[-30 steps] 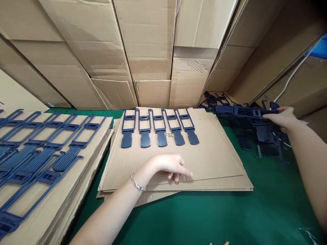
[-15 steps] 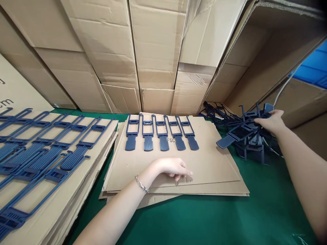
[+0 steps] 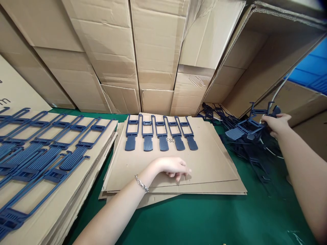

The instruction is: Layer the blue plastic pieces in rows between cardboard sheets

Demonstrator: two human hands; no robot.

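My left hand rests palm down on a cardboard sheet, index finger reaching out and the others loosely bent, with nothing in it. Beyond it lies a row of several dark blue plastic frames, each with a ribbed paddle end towards me. At the right, my right hand is closed on a small tangle of the same blue plastic frames, lifted above a loose heap of them. How many it holds I cannot tell, as they overlap.
At the left, more blue frames cover a second cardboard stack. Cardboard boxes stand along the back. An open carton stands at the back right, near a white cable. The tabletop is green.
My right hand has moved slightly right and down. Its bunch of frames is smaller, with some frames now lying in the heap below. My left hand has hardly moved.
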